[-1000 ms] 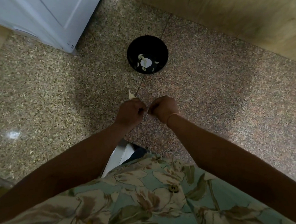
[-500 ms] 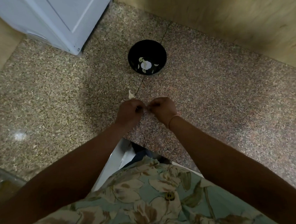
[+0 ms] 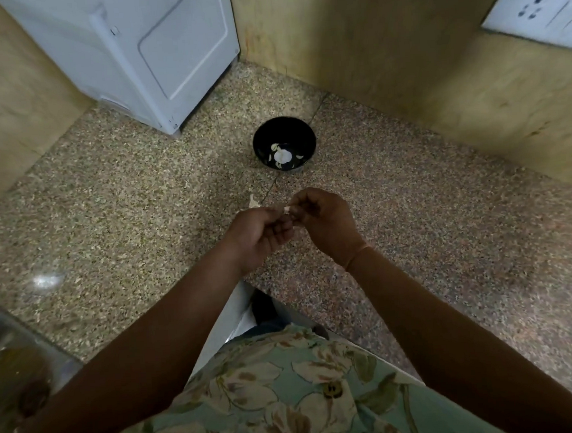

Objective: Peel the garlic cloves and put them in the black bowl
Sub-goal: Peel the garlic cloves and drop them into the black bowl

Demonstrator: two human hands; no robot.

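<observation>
The left hand [image 3: 262,233] and the right hand [image 3: 325,220] meet above the front-centre area of the speckled granite tabletop [image 3: 126,199]. Both hands have curled fingers and pinch one small pale garlic clove [image 3: 287,210] between their fingertips; only a white tip of it shows. This two-sided grip appears to serve peeling: one hand steadies the clove while the other can pull the skin. Whether skin remains on it cannot be told.

The round glossy black bowl [image 3: 284,129] stands behind the hands, toward the rear corner of the tabletop and well apart from them. Pale pieces show on its bottom; whether they are peeled garlic or a printed pattern cannot be told. Its position straight ahead gives a direct path for the drop.

A pale garlic scrap [image 3: 253,201] lies on the tabletop just beyond the left hand. A white box-shaped appliance [image 3: 154,57] occupies the rear left corner, near the bowl but apart from it. Walls close the rear and right edges, so the open room lies forward, between hands and bowl.
</observation>
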